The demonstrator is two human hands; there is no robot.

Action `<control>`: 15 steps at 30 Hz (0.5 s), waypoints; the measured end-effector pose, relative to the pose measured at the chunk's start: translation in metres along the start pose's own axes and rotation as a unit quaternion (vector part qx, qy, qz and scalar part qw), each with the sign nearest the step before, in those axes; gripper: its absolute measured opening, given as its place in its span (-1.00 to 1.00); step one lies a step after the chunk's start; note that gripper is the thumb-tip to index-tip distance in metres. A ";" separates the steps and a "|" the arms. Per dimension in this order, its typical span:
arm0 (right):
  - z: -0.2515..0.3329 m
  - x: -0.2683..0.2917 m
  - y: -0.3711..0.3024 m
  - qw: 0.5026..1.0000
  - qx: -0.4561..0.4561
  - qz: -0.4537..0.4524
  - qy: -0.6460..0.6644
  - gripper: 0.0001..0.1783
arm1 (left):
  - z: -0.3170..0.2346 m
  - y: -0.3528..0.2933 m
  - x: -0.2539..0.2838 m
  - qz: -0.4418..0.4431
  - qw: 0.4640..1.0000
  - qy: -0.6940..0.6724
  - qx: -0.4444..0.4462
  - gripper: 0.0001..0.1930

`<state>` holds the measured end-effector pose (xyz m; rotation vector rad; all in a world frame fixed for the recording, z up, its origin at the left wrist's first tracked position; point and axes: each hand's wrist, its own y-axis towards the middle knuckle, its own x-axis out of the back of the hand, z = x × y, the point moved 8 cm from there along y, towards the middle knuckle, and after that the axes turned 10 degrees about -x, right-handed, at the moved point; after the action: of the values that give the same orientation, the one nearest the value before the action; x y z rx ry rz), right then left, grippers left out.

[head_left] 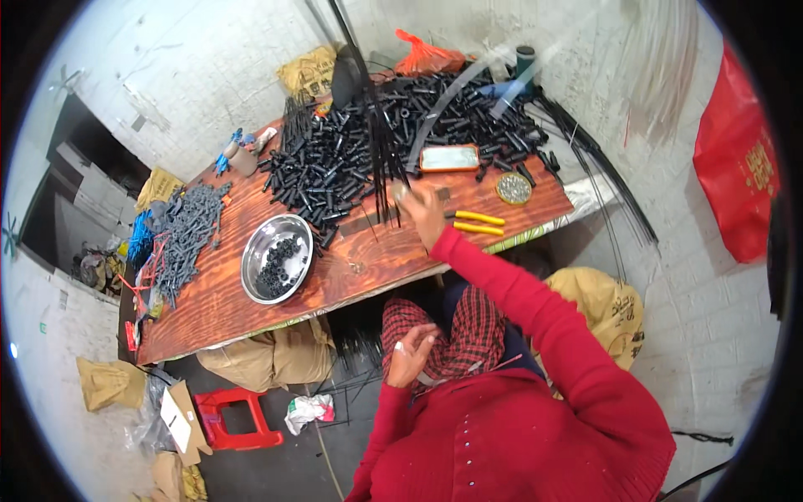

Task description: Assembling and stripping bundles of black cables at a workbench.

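Observation:
My right hand is over the front of the wooden table, with its fingers bent together beside the lower ends of a bundle of thin black rods. What its fingers pinch is blurred and partly hidden. My left hand lies over the red-and-black checked cloth on my lap, fingers loosely bent and apart, with nothing visible in it. Just right of my right hand lie yellow-handled pliers. Behind it is an orange-rimmed rectangular tray, and a round tin of small metal pieces stands farther right.
Short black tubular parts are heaped across the back of the table. A steel bowl holds small black pieces. Grey parts are piled at left. A red stool and sacks are below.

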<state>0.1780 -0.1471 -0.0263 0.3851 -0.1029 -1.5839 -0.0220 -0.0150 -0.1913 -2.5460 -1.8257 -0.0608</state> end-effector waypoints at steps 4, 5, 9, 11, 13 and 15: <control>-0.010 0.000 -0.024 0.999 -0.048 0.014 -0.016 -0.68 | -0.012 -0.010 0.017 -0.047 0.991 -0.118 0.036 -0.70; -0.005 0.002 -0.032 0.998 -0.055 0.021 -0.015 -0.68 | -0.049 -0.011 0.019 -0.061 0.985 -0.162 0.003 -0.70; 0.062 0.011 -0.078 0.980 0.024 0.094 -0.173 -0.71 | -0.132 -0.004 0.035 -0.117 0.982 -0.124 -0.079 -0.72; 0.064 0.024 -0.108 0.982 -0.078 0.124 -0.122 -0.66 | -0.166 0.006 0.024 -0.083 0.989 -0.046 -0.115 -0.71; 0.082 0.039 -0.135 0.975 -0.088 0.093 -0.183 -0.63 | -0.188 0.015 0.006 -0.055 0.988 -0.039 -0.139 -0.67; 0.089 0.048 -0.156 0.969 -0.084 0.101 -0.207 -0.60 | -0.191 0.021 -0.004 -0.040 0.985 -0.068 -0.154 -0.64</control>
<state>0.0024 -0.2000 0.0021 -0.0916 -0.3176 -1.4372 -0.0090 -0.0313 -0.0008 -2.7359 -2.1212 -0.1880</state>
